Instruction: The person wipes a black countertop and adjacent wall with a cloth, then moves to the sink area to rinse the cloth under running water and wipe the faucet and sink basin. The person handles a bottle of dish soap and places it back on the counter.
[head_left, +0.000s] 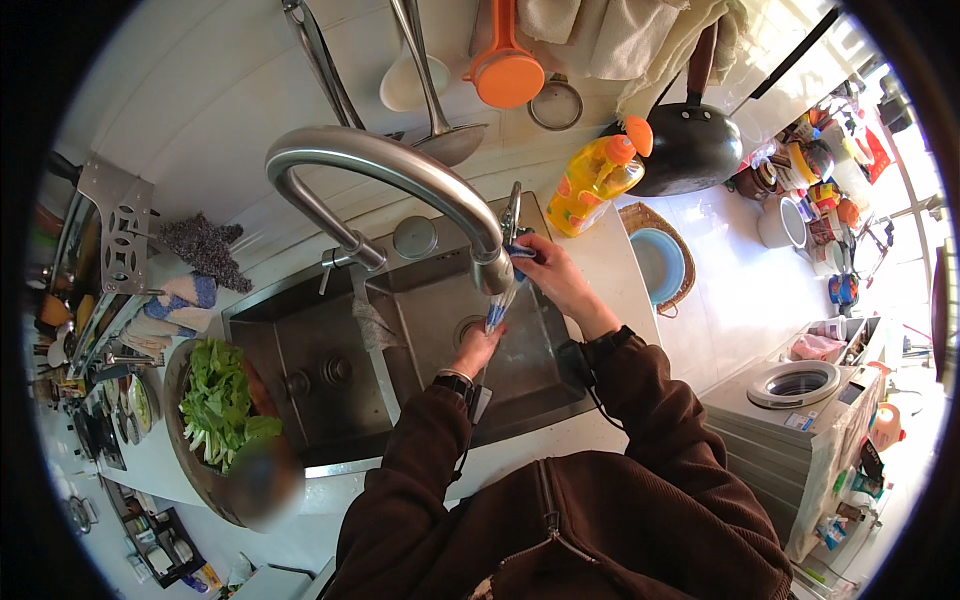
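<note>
A blue-and-white cloth (497, 309) is stretched between my two hands above the right basin (427, 296) of a steel double sink. My right hand (559, 279) pinches its upper end, close beside the spout of the large curved faucet (390, 159). Lower down, my left hand (480, 349) grips the other end over the basin. Whether water is running is hard to make out. Behind my right hand stands a smaller chrome tap (513, 210). A grey rag (372, 324) hangs over the divider between the basins.
An orange-capped bottle of yellow liquid soap (589, 187) stands behind the right corner. Leafy greens (217, 390) lie on a round wooden board (174, 375) left of the left basin (322, 412). A black pan (686, 146) and ladle (450, 142) hang at the wall.
</note>
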